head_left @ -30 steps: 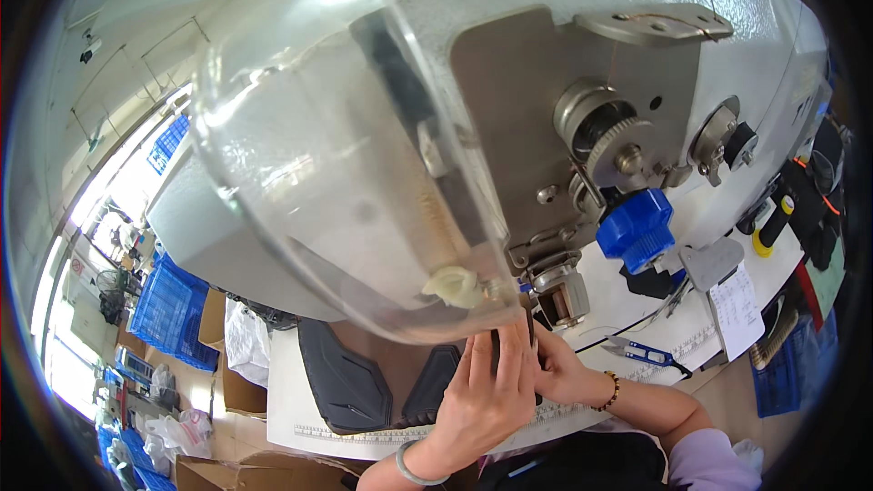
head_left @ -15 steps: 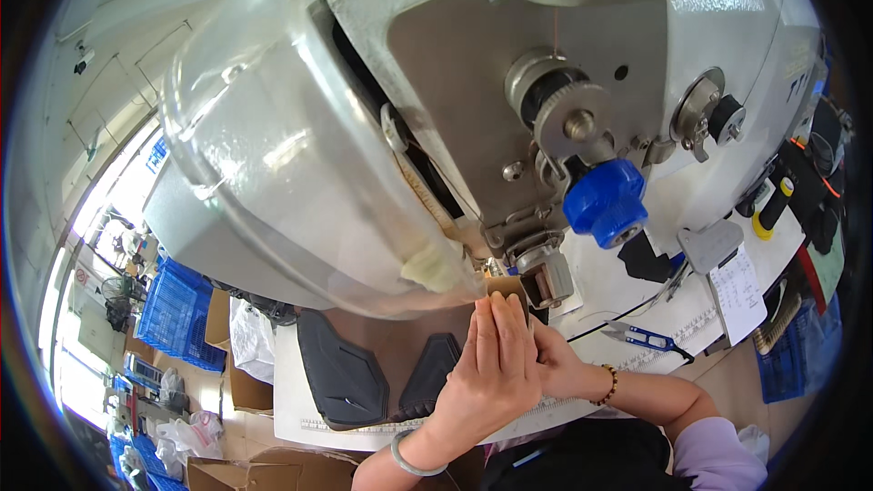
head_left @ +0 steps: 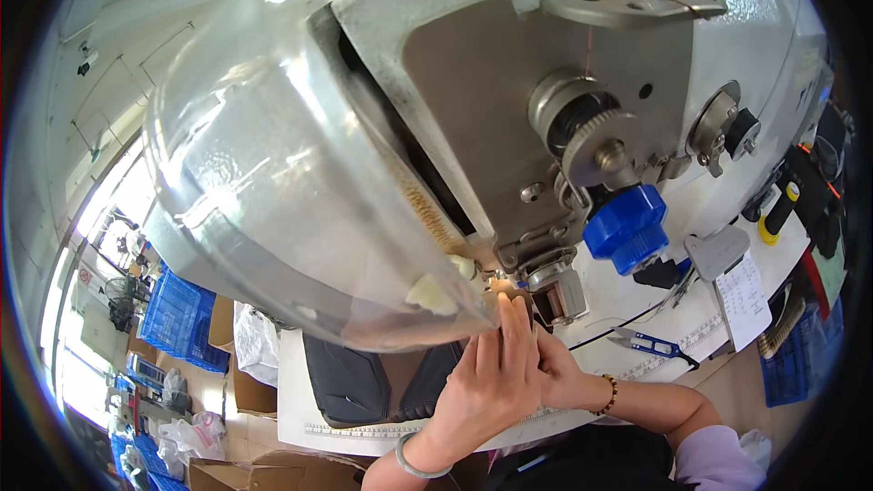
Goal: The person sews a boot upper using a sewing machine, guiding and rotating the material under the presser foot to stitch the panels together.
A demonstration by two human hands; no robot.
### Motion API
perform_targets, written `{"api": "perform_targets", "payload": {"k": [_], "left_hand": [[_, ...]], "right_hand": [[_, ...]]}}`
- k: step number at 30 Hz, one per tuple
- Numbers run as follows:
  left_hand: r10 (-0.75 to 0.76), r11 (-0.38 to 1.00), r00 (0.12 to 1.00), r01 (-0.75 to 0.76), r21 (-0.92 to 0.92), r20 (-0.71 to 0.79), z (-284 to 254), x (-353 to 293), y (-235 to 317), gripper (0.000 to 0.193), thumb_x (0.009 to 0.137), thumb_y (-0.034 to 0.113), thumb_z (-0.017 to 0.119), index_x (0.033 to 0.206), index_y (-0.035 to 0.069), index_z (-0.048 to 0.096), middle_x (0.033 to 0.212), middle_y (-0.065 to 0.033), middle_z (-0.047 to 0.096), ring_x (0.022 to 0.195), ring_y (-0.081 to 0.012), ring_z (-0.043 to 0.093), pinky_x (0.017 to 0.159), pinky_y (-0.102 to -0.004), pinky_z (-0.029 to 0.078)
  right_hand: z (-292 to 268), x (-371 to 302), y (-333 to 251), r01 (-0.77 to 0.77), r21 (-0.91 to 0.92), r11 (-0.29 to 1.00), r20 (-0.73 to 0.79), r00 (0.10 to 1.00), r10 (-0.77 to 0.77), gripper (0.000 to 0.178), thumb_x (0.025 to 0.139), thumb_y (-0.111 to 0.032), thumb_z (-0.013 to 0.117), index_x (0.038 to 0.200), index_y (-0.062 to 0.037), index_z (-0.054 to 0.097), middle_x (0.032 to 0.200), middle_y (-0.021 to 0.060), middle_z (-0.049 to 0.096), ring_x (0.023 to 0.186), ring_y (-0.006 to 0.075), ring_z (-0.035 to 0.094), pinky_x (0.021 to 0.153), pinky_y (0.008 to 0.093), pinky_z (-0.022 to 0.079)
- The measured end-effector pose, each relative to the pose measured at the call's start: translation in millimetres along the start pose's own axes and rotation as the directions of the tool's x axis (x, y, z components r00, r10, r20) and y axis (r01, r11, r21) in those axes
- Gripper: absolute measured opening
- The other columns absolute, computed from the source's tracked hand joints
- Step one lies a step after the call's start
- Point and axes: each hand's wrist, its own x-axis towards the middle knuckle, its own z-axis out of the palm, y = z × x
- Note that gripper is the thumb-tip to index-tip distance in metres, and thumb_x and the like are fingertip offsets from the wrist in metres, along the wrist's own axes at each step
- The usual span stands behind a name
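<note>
My left hand [head_left: 491, 375], a pale bangle on its wrist, reaches up to the sewing machine [head_left: 473, 100]. Its straight fingers are pressed together on the edge of a small tan piece [head_left: 506, 286] below the needle area. Close against it on the right is my right hand [head_left: 561, 373], with a beaded bracelet; its fingers are curled and partly hidden behind the left hand, so what they grip does not show. Left of my hands, a brown panel with black padded shapes [head_left: 350, 377] lies on the white table [head_left: 293, 400], partly covered by the clear guard [head_left: 273, 173].
A blue tension knob [head_left: 626, 229] sticks out from the machine head above my right hand. Blue-handled thread snips [head_left: 650, 344], a written sheet [head_left: 743, 300] and a black spool [head_left: 776, 218] are to the right. Blue crates [head_left: 182, 318] and cardboard boxes [head_left: 273, 473] stand beyond the table.
The machine looks larger and sits slightly further right and lower, as the view has shifted. My hands keep together at the tan piece; less of it shows above my fingertips.
</note>
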Motion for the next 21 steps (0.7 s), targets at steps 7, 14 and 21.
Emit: {"api": "perform_targets", "payload": {"k": [7,14,21], "left_hand": [[-0.018,0.988,1.000,0.018,-0.153,0.002,-2.1,-0.4,-9.3,0.035,0.069,0.005,0.060,0.101,-0.010,0.058,0.088,-0.0119,0.055,0.069,-0.0218,0.056,0.057,-0.0263,0.050],[0.009,0.984,1.000,-0.008,-0.176,0.008,-2.0,-4.1,-12.9,0.031,0.069,0.006,0.061,0.097,-0.008,0.060,0.091,-0.0128,0.057,0.079,-0.0266,0.060,0.063,-0.0280,0.052],[-0.068,0.976,0.995,0.051,-0.214,-0.073,4.2,-8.2,-17.4,0.033,0.067,0.004,0.064,0.098,-0.005,0.061,0.091,-0.0087,0.057,0.085,-0.0254,0.059,0.066,-0.0285,0.052]], "right_hand": [[9.5,2.6,0.6,-0.021,0.066,0.998,-0.037,0.999,0.023,0.029,0.083,-0.014,0.058,0.105,-0.0008,0.043,0.078,0.0019,0.049,0.068,0.0069,0.042,0.058,0.0230,0.037],[21.8,-0.2,4.0,0.059,0.100,0.993,-0.089,0.995,-0.051,0.037,0.086,-0.013,0.055,0.117,0.0003,0.040,0.085,0.0012,0.050,0.073,0.0057,0.042,0.062,0.0207,0.038],[38.3,1.4,7.5,0.084,0.153,0.985,-0.117,0.991,-0.066,0.039,0.089,-0.009,0.048,0.124,0.0009,0.034,0.095,0.0022,0.050,0.079,0.0053,0.044,0.067,0.0204,0.041]]}}
